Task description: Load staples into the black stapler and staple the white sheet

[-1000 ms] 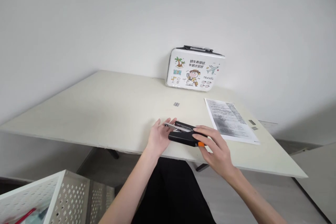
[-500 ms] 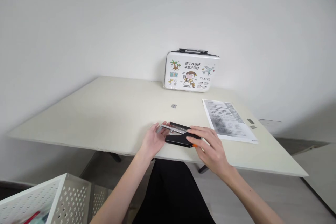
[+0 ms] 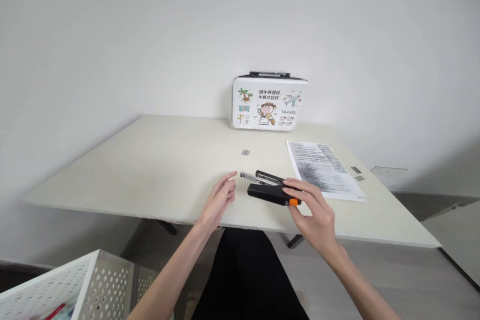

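Right hand [image 3: 313, 210] and left hand [image 3: 218, 198] are over the table [image 3: 131, 160], a case [image 3: 270, 110] beyond them and a printed sheet [image 3: 318, 167] past the right. That hand grips the stapler [image 3: 268, 193], metal arm [image 3: 248, 176] jutting leftward; the left has just come away, fingers partly curled, perhaps empty, I cannot tell, so the other bears it alone. Ahead of the left lie small grey pieces [image 3: 245, 152]

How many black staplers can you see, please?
1: the long black stapler with an orange tab, held in the right hand. Others may be hidden in the white perforated basket.
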`<state>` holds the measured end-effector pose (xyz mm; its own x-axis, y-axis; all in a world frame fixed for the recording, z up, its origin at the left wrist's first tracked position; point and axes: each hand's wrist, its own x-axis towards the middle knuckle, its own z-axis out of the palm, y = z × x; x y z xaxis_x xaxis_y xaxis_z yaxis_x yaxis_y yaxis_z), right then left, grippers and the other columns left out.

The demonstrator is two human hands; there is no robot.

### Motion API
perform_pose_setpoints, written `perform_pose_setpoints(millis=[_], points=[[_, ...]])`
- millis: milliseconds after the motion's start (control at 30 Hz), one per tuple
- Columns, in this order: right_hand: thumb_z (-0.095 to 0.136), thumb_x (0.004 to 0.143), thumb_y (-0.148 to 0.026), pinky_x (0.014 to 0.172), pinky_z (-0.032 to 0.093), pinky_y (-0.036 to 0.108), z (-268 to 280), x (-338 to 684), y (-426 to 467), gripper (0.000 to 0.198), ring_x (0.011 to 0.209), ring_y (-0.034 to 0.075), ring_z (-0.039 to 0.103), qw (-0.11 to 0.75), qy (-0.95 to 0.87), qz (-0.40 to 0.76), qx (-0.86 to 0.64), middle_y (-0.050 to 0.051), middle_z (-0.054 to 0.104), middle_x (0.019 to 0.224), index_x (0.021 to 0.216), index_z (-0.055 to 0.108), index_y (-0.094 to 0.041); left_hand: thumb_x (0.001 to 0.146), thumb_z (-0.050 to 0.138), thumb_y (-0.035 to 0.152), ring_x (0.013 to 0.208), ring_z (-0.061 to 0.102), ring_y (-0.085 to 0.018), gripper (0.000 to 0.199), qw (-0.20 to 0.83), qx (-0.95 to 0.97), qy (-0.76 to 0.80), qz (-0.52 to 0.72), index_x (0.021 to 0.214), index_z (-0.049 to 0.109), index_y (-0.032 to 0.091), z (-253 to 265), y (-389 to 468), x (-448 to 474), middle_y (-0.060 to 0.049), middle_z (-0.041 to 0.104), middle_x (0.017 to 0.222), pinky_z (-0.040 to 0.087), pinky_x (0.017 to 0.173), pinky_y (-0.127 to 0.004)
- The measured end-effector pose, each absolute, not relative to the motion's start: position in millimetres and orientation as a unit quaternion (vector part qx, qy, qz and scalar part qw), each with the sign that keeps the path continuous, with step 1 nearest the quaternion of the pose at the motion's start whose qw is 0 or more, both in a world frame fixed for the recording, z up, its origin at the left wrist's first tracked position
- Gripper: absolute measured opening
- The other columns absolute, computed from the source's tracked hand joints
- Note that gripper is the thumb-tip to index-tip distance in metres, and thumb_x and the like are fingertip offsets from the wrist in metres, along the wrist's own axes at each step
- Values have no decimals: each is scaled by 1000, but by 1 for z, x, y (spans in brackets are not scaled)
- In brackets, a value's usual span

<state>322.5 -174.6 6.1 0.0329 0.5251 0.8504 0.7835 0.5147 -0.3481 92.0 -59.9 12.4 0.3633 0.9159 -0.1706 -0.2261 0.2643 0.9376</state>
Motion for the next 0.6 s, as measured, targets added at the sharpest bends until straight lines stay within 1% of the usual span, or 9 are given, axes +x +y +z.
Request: perform_pose_setpoints(millis=[67,133,200,267,333,400,467,533,600], points=[[60,95,-2,106,58,56,1,323,-172,44,127,29,68,547,-673,-112,-486,8,73,129,128,69,-31,95,68,43,67,43,-13,49,641,523,407,386,139,69,23,10,-61,93,4,47,75,40,73,-29],[60,95,-3,107,58,54,-3,322,-169,43,126,28,68,551,-663,-108,-495,7,73,129,126,69,-31,96,64,46,66,43,-15,54,605,573,413,366,144,67,24,7,-61,94,5,44,68,39,73,-30],[61,95,-4,106,59,53,-7,320,-165,41,125,27,69,555,-654,-103,-504,7,73,128,125,70,-30,97,62,47,66,44,-17,53,580,611,403,358,144,67,24,5,-62,95,4,48,67,39,71,-30],[61,96,-6,106,59,51,-9,317,-161,38,123,26,70,553,-651,-89,-513,6,74,128,124,70,-30,96,62,46,70,49,-19,44,558,645,375,364,132,75,25,5,-63,96,-1,59,74,41,71,-31],[62,96,-9,106,59,50,-10,314,-159,35,122,26,71,547,-652,-63,-521,6,74,128,123,71,-30,94,64,45,74,53,-21,31,537,675,344,371,108,81,23,7,-65,97,-4,66,81,43,73,-31],[64,96,-14,105,59,49,-10,311,-156,30,121,26,72,543,-647,-28,-535,6,75,126,120,71,-29,93,65,42,72,51,-20,26,521,693,334,368,85,78,21,8,-68,97,-2,63,75,40,69,-31],[67,96,-20,102,60,48,-10,309,-154,24,118,26,73,547,-626,10,-557,6,77,123,118,72,-28,93,63,40,65,44,-17,28,513,696,351,360,76,73,20,7,-69,97,1,53,67,35,64,-30],[72,94,-27,99,60,47,-10,308,-151,23,114,27,74,550,-598,44,-581,7,78,121,117,73,-27,94,62,41,63,39,-16,27,516,677,374,369,85,75,20,4,-70,96,2,47,66,33,63,-30],[74,92,-34,99,59,48,-12,307,-144,25,112,29,74,548,-579,67,-600,9,78,119,116,73,-26,94,63,44,62,39,-15,30,525,643,392,397,108,77,21,-1,-70,96,3,47,69,34,63,-29]])
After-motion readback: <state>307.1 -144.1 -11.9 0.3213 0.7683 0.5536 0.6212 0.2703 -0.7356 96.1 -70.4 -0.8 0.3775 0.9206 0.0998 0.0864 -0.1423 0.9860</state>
